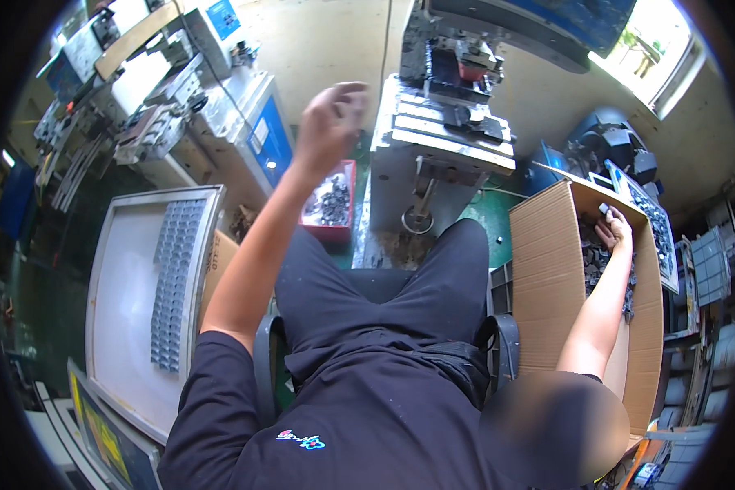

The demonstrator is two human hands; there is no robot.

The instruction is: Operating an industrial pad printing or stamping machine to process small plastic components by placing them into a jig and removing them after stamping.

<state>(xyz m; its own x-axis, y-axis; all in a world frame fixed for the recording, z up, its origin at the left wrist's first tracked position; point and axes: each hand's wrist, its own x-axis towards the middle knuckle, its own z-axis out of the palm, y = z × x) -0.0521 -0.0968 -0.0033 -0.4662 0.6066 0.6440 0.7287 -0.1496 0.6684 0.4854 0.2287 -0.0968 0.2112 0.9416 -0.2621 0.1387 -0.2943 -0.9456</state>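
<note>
Here the right hand [615,226] digs with curled fingers into small dark plastic parts [594,263] in the brown cardboard box [543,278], left hand [331,121] raised, fingers loosely bunched, above the red bin [328,231]; best pinch one piece cleanly.

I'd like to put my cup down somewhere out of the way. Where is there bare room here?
The pale tray at the person's left is bare on both sides of its column of small grey parts. The cardboard box, where the right hand reaches, and the red bin, below the raised left hand, are crowded with dark parts.
</note>
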